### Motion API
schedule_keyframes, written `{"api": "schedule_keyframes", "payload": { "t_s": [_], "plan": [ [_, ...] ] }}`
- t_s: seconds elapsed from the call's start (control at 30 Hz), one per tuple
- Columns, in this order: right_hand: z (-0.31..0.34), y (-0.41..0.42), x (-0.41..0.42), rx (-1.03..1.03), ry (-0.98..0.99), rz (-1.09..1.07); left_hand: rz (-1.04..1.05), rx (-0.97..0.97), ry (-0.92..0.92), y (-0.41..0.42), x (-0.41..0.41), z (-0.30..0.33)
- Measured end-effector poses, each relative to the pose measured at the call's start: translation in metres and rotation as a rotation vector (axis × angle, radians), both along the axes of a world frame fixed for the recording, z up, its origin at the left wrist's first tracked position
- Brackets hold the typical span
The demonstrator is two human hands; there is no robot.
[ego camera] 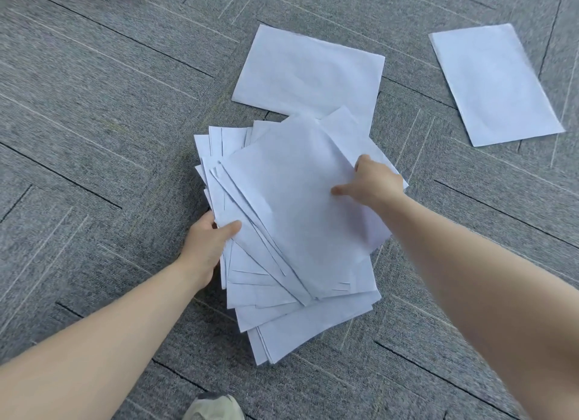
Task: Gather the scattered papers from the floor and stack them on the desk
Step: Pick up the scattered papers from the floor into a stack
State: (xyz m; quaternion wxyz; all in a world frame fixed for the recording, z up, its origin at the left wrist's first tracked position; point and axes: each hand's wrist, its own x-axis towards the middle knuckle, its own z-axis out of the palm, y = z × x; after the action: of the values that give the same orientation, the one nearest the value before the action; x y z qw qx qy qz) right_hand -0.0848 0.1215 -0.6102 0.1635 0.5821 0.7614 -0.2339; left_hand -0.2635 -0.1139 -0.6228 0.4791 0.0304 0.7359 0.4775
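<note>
Right now your left hand (pixel 210 238) grips the near-left edge of the messy pile of papers (pixel 291 231), thumb on top and fingers tucked underneath, most likely to keep the loose sheets from fanning out further. Your right hand (pixel 374 181) pinches the far-right edge of the top sheet, thumb pressed on its face, probably to settle it onto the pile. The pile sits low over the carpet floor (pixel 94 121) in front of you; whether it rests on the carpet or is lifted just off it is hard to tell. The sheets are thin, white and plain, rectangular, with corners sticking out at many angles, so they will slide against each other easily. Two more sheets lie flat on the carpet: one sheet (pixel 308 71) just beyond the pile, its near edge hidden under the pile's far corner, and another sheet (pixel 495 81) well apart at the far right. The carpet is grey, ribbed tile with a rough weave. No bench is in view, so stacking there is not yet done.
</note>
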Motion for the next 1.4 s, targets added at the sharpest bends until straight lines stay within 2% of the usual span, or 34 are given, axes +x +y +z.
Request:
{"api": "schedule_keyframes", "payload": {
  "t_s": [0.13,0.23,0.3,0.43,0.53,0.73,0.9,1.1,1.2,1.3,1.4],
  "plan": [
    [-0.005,-0.005,0.011,-0.011,0.010,-0.054,0.002,-0.022,0.043,0.002,0.000,-0.003],
    [-0.010,-0.012,0.017,-0.079,0.092,-0.108,0.010,-0.027,0.047,0.003,0.000,-0.004],
    [-0.012,-0.018,0.021,-0.082,0.212,-0.173,0.015,-0.027,0.051,0.003,0.000,-0.005],
    [-0.014,-0.029,0.038,-0.107,0.516,-0.534,0.035,-0.033,0.044,0.002,0.000,-0.007],
    [-0.019,-0.036,0.056,-0.104,0.533,-0.715,0.102,0.000,0.012,0.004,0.000,-0.005],
    [-0.022,-0.049,0.062,-0.114,0.490,-0.714,0.089,-0.018,0.052,0.017,-0.002,-0.009],
    [-0.021,-0.054,0.060,-0.208,0.712,-0.912,0.044,-0.060,0.114,0.021,0.002,-0.012],
    [-0.023,-0.047,0.059,-0.216,0.904,-1.117,0.029,0.045,0.003,0.015,0.006,-0.006],
    [-0.020,-0.041,0.057,-0.214,0.888,-1.053,-0.005,0.052,-0.012,0.013,0.006,-0.006],
    [-0.023,-0.034,0.060,-0.096,0.805,-0.893,-0.039,0.058,-0.038,0.013,0.003,-0.007],
    [-0.021,-0.027,0.064,-0.009,0.792,-0.825,-0.031,0.047,-0.049,0.012,-0.004,-0.010]
  ]
}}
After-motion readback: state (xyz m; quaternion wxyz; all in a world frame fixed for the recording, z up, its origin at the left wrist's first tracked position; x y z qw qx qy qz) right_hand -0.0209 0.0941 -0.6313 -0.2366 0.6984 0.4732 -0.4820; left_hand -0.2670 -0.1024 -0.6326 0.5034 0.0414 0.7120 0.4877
